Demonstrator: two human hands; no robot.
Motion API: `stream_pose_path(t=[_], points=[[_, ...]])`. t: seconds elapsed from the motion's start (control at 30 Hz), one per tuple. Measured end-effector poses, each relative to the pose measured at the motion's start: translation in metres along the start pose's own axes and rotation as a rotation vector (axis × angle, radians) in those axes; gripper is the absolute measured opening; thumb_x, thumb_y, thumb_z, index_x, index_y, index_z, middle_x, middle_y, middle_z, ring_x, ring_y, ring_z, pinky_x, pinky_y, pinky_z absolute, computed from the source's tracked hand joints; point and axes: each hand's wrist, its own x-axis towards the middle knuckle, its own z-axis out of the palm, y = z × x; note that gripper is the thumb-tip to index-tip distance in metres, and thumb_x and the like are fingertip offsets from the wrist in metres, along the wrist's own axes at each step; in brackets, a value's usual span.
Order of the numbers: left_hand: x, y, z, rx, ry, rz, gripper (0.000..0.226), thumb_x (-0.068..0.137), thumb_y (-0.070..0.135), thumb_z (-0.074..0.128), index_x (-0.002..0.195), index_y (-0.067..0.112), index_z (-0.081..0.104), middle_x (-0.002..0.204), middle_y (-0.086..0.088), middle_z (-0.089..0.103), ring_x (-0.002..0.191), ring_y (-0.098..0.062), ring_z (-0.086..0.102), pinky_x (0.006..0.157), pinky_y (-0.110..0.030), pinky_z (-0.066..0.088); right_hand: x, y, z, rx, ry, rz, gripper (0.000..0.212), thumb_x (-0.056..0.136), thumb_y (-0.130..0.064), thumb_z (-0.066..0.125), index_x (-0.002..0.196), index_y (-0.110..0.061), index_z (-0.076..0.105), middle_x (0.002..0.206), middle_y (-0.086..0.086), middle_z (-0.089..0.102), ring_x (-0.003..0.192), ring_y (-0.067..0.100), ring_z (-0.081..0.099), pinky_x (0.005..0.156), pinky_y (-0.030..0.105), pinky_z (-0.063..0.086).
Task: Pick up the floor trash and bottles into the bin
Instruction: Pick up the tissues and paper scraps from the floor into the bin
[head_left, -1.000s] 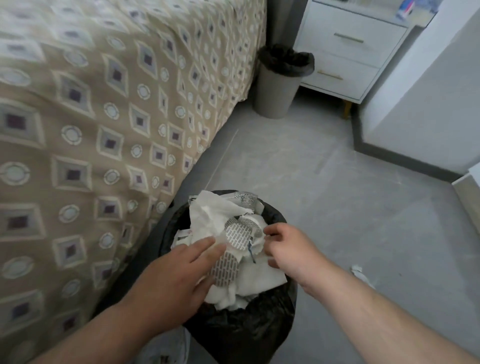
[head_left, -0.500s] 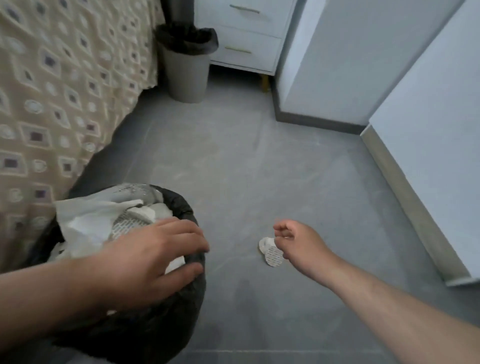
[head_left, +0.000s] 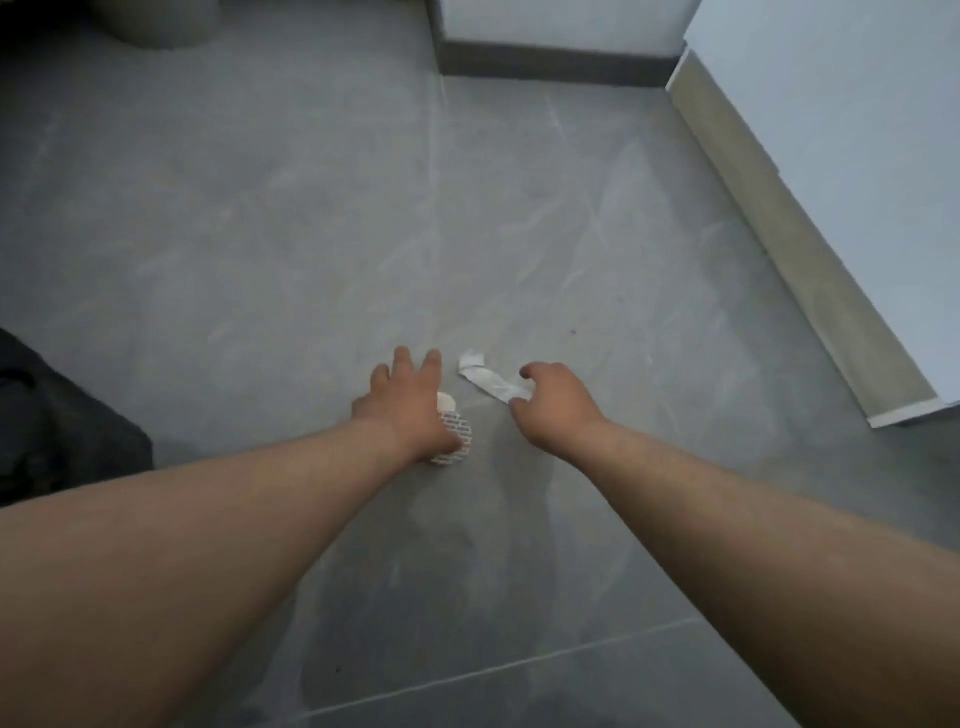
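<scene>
Two small round white pads with a printed grid (head_left: 456, 435) lie on the grey floor. My left hand (head_left: 410, 405) is right over them with its fingers spread and straight, and it hides part of them. A crumpled white paper strip (head_left: 485, 378) lies flat on the floor just to the right. My right hand (head_left: 553, 410) has its curled finger and thumb closed on the strip's near end. The black-bagged bin (head_left: 67, 421) shows only as a dark bulk at the left edge.
A second grey bin (head_left: 156, 26) peeks in at the top left. A wall corner with a dark skirting (head_left: 556, 62) stands at the back. A white cabinet with a beige base (head_left: 810, 260) runs along the right. Grey tiled floor lies between them.
The view has swung right, away from the bin. My left hand left the bin and came down over the round pads. My right hand moved from the pads to the paper strip.
</scene>
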Motion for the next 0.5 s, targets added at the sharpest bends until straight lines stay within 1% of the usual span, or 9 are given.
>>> stream_pose_path(t=[0.07, 0.1, 0.17, 0.2, 0.27, 0.33, 0.37, 0.43, 0.5], points=[[0.010, -0.004, 0.003, 0.152, -0.009, 0.042, 0.103, 0.064, 0.054, 0.072, 0.145, 0.033, 0.011, 0.154, -0.008, 0.010, 0.134, -0.036, 0.027, 0.098, -0.051, 0.038, 0.015, 0.000, 0.008, -0.061, -0.005, -0.042, 0.058, 0.089, -0.032, 0.056, 0.142, -0.015, 0.040, 0.143, 0.016, 0.041, 0.129, 0.036, 0.041, 0.107, 0.035, 0.032], [0.012, -0.006, 0.006, 0.210, 0.001, 0.066, 0.097, 0.065, 0.054, 0.071, 0.143, 0.034, 0.018, 0.150, -0.007, 0.019, 0.130, -0.035, 0.032, 0.095, -0.049, 0.040, 0.021, 0.000, 0.011, -0.094, -0.011, -0.058, 0.059, 0.089, -0.035, 0.057, 0.143, -0.019, 0.039, 0.143, 0.015, 0.040, 0.130, 0.037, 0.038, 0.108, 0.036, 0.031], [0.016, -0.006, 0.009, 0.250, 0.033, 0.127, 0.078, 0.067, 0.050, 0.071, 0.133, 0.029, 0.036, 0.135, -0.008, 0.035, 0.121, -0.034, 0.038, 0.092, -0.045, 0.042, 0.026, 0.001, 0.016, -0.165, -0.013, -0.091, 0.053, 0.089, -0.035, 0.058, 0.139, -0.023, 0.044, 0.138, 0.015, 0.040, 0.126, 0.037, 0.036, 0.107, 0.035, 0.030], [0.016, -0.005, 0.010, 0.235, 0.038, 0.149, 0.069, 0.069, 0.045, 0.071, 0.127, 0.025, 0.042, 0.129, -0.009, 0.039, 0.117, -0.034, 0.040, 0.092, -0.043, 0.043, 0.028, 0.001, 0.018, -0.179, -0.006, -0.098, 0.048, 0.089, -0.033, 0.058, 0.135, -0.023, 0.048, 0.135, 0.015, 0.040, 0.124, 0.037, 0.037, 0.106, 0.035, 0.031], [0.015, -0.002, 0.013, 0.163, 0.028, 0.131, 0.059, 0.071, 0.036, 0.072, 0.121, 0.018, 0.045, 0.124, -0.012, 0.041, 0.114, -0.036, 0.043, 0.091, -0.041, 0.042, 0.026, 0.001, 0.023, -0.147, 0.017, -0.095, 0.035, 0.090, -0.029, 0.058, 0.123, -0.018, 0.054, 0.127, 0.016, 0.046, 0.119, 0.037, 0.042, 0.101, 0.037, 0.037], [0.013, -0.001, 0.014, 0.039, 0.012, 0.047, 0.052, 0.072, 0.029, 0.072, 0.114, 0.016, 0.044, 0.123, -0.014, 0.045, 0.114, -0.037, 0.048, 0.087, -0.036, 0.042, 0.024, 0.002, 0.028, -0.105, 0.023, -0.079, 0.014, 0.091, -0.026, 0.056, 0.099, -0.015, 0.057, 0.116, 0.017, 0.055, 0.109, 0.037, 0.051, 0.085, 0.035, 0.042], [0.013, -0.002, 0.014, -0.030, 0.002, 0.016, 0.045, 0.072, 0.026, 0.071, 0.107, 0.017, 0.044, 0.123, -0.014, 0.049, 0.113, -0.035, 0.051, 0.084, -0.032, 0.041, 0.022, 0.003, 0.029, -0.099, 0.018, -0.076, 0.010, 0.091, -0.025, 0.054, 0.088, -0.016, 0.053, 0.110, 0.018, 0.059, 0.104, 0.036, 0.055, 0.076, 0.033, 0.040], [0.013, -0.005, 0.015, -0.116, -0.036, -0.009, 0.033, 0.075, 0.021, 0.068, 0.098, 0.020, 0.044, 0.122, -0.012, 0.057, 0.113, -0.031, 0.055, 0.078, -0.026, 0.037, 0.017, 0.005, 0.031, -0.097, 0.008, -0.076, 0.015, 0.093, -0.023, 0.050, 0.080, -0.016, 0.046, 0.104, 0.017, 0.062, 0.097, 0.035, 0.056, 0.070, 0.032, 0.035], [0.010, -0.008, 0.013, -0.143, -0.072, -0.020, 0.026, 0.078, 0.017, 0.065, 0.097, 0.017, 0.047, 0.121, -0.012, 0.058, 0.111, -0.030, 0.055, 0.076, -0.024, 0.034, 0.009, 0.005, 0.030, -0.072, 0.003, -0.093, 0.016, 0.093, -0.023, 0.051, 0.080, -0.015, 0.047, 0.099, 0.015, 0.062, 0.094, 0.033, 0.056, 0.069, 0.031, 0.035]])
